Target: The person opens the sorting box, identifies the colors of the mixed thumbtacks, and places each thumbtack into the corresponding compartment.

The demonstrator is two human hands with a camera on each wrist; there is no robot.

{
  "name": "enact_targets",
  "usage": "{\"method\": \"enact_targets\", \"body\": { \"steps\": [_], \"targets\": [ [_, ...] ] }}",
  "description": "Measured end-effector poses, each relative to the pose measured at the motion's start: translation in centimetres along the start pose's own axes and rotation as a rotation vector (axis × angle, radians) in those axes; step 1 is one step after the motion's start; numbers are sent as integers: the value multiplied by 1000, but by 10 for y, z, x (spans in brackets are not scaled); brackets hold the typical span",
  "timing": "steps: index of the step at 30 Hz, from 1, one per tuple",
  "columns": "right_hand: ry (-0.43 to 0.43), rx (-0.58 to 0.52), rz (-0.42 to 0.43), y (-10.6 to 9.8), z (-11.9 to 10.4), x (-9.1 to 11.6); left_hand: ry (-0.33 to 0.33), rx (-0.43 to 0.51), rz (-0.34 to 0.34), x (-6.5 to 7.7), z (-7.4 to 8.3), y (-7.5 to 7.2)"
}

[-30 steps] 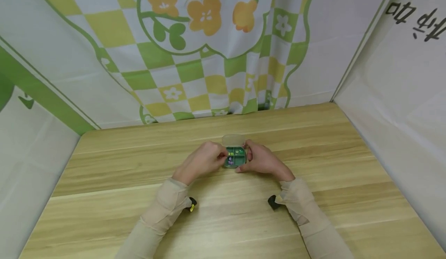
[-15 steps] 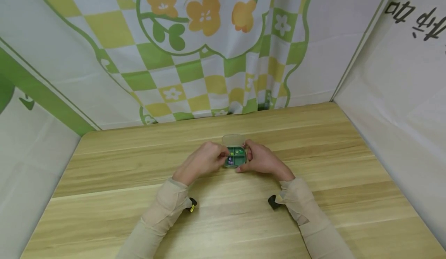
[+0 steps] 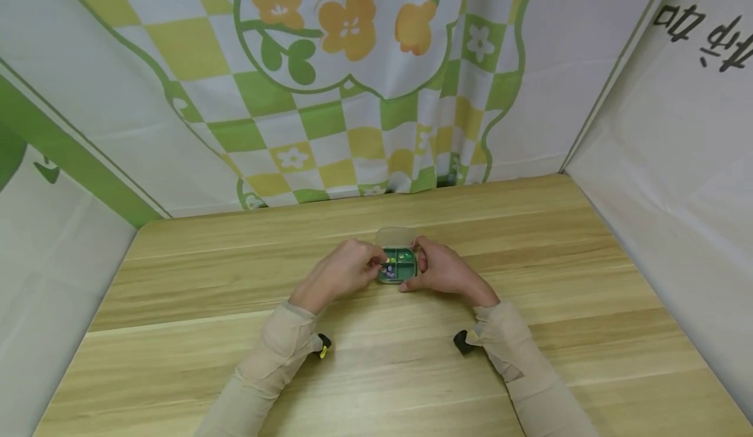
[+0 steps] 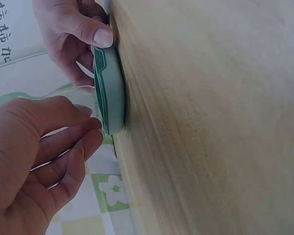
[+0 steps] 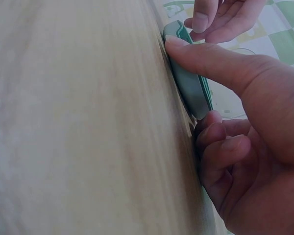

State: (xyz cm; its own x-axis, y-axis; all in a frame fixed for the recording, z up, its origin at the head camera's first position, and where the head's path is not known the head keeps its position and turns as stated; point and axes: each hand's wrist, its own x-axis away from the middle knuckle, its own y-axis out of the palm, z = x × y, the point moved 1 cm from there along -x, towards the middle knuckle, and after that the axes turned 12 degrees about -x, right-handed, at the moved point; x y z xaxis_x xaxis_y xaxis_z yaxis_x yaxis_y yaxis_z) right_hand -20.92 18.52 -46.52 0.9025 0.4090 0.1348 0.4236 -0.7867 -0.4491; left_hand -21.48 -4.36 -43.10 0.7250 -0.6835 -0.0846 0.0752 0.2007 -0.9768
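Note:
A small green pill box (image 3: 406,271) with several compartments lies on the table, its clear lid (image 3: 395,236) raised at the back. Purple pills (image 3: 390,272) sit in the front left compartment, yellowish ones (image 3: 393,260) behind them. My right hand (image 3: 446,268) grips the box's right side, thumb at the front and fingers at the back. At the box's left side is my left hand (image 3: 347,270), thumb and forefinger close together over the left compartments. Whether a pill is between those fingertips is hidden. In the left wrist view, the pill box (image 4: 112,93) appears edge-on beside the fingertips.
The wooden table (image 3: 382,372) extends around the box on all sides. A checked, flowered curtain (image 3: 347,117) hangs behind its back edge, with white panels at left and right. Black pieces (image 3: 463,342) stick out at both wrists.
The left fingertips have shifted slightly over the left compartments, so different pills show beside them. The right hand and the box have stayed in place.

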Motion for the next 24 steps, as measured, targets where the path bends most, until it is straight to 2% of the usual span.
{"method": "enact_targets", "body": {
  "steps": [14, 20, 24],
  "targets": [
    [-1, -1, -5, 1, 0, 0, -24, -3, -13, 4, -1, -2],
    [-9, -2, -4, 1, 0, 0, -31, -39, 10, 11, -5, -5],
    [-5, 2, -1, 0, 1, 0, -44, -58, 0, 18, -9, -10]
  ]
}}
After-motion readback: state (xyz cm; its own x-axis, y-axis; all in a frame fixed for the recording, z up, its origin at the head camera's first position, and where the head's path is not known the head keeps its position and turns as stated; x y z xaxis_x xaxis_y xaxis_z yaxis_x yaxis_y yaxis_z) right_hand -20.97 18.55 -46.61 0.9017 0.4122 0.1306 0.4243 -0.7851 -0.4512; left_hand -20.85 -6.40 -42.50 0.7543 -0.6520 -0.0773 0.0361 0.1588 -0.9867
